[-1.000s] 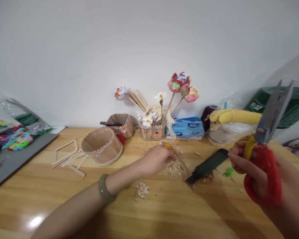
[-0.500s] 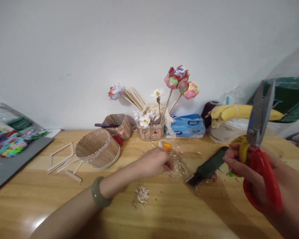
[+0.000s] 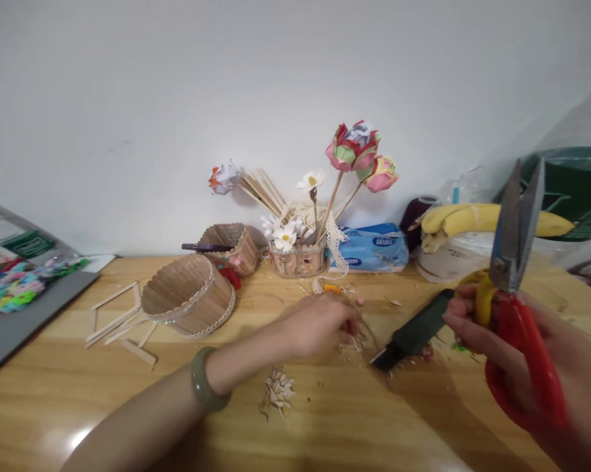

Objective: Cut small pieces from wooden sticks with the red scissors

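Right now my left hand (image 3: 320,324) is down on the table (image 3: 325,419), its fingers curled in a pinch at the pile of wood shavings (image 3: 357,341); whether they actually have a piece, I cannot tell, since the knuckles hide the tips. My right hand (image 3: 516,354) is raised off the table at the right edge of view, its fingers closed through the red handles of the scissors (image 3: 514,262), blades pointing up and slightly parted. Between the 2 hands lies a dark knife (image 3: 416,331), tip toward me, just beside the shavings. A second, smaller heap of chips (image 3: 278,390) sits nearer to me, below the left wrist with its green bangle (image 3: 203,380).

As I judge it, the step in hand is picking a scrap out of the pile. To do it well I would keep the pinch low and light, taking 1 piece without scattering the rest, keep the hand clear of the knife tip, and hold the scissors high and steady with the blades turned away from the left arm.

Further back stand a stick basket (image 3: 190,295), loose sticks (image 3: 118,321) to its left, a pot of paper flowers (image 3: 298,259), a tissue pack (image 3: 371,248) and a banana (image 3: 472,219).
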Demonstrator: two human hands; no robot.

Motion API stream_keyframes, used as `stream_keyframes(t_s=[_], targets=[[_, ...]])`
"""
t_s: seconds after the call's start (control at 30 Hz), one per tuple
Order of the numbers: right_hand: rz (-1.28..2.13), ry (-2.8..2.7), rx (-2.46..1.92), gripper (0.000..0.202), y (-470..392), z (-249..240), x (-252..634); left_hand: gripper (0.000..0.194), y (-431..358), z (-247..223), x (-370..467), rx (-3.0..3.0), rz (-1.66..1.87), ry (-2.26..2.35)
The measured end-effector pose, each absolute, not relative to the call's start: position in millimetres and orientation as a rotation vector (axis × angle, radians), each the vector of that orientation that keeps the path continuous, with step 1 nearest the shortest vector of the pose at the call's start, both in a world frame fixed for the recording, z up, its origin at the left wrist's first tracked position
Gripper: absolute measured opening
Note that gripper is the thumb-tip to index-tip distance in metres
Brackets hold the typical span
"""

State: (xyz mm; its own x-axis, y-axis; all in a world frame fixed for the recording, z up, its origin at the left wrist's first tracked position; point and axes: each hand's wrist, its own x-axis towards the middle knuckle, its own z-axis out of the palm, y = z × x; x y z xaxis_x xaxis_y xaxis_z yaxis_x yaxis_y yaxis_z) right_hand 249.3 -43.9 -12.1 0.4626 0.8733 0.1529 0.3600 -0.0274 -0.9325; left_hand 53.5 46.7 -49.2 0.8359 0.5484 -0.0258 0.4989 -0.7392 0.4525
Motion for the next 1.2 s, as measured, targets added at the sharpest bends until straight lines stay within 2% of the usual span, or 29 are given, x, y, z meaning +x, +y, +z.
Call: stream_keyframes(t_s=[0.17,0.33,0.53,0.63,0.73,0.87,0.97,1.1,1.2], targets=[[0.619,-1.089,-1.595,0.035,-46.3,-27.5,245.5,0.012,47.1,-49.4,54.2,2.5,0.219,0.791],[0.751,-1.117,-1.527,0.034,-44.6,-27.6,244.9,0.002,41.3,-34.9,50.1,1.873,0.475,0.988],[1.085,-1.128,-1.281,0.028,-44.3,-30.3,227.1,0.005,19.4,-17.8,42.9,1.506,0.746,0.996],[1.241,-1.096,-1.17,0.03,-43.7,-32.7,211.6,0.004,7.6,-14.2,37.0,1.591,0.882,0.921],[1.32,-1.09,-1.103,0.032,-40.1,-30.5,197.7,0.005,0.5,-11.8,29.3,1.941,1.136,0.718],[1.312,-1.146,-1.052,0.031,-34.5,-26.2,184.8,0.008,-0.9,-12.6,19.1,2.398,1.462,0.392],[1.281,-1.215,-1.028,0.028,-32.3,-24.0,178.0,0.012,0.3,-16.8,13.3,2.556,1.603,0.335],[1.238,-1.304,-1.041,0.022,-32.9,-21.6,173.7,0.014,-0.7,-19.3,9.8,2.583,1.658,0.295],[1.153,-1.365,-1.115,0.021,-35.8,-21.1,174.3,0.011,-4.8,-15.6,11.6,2.206,1.479,0.5]])
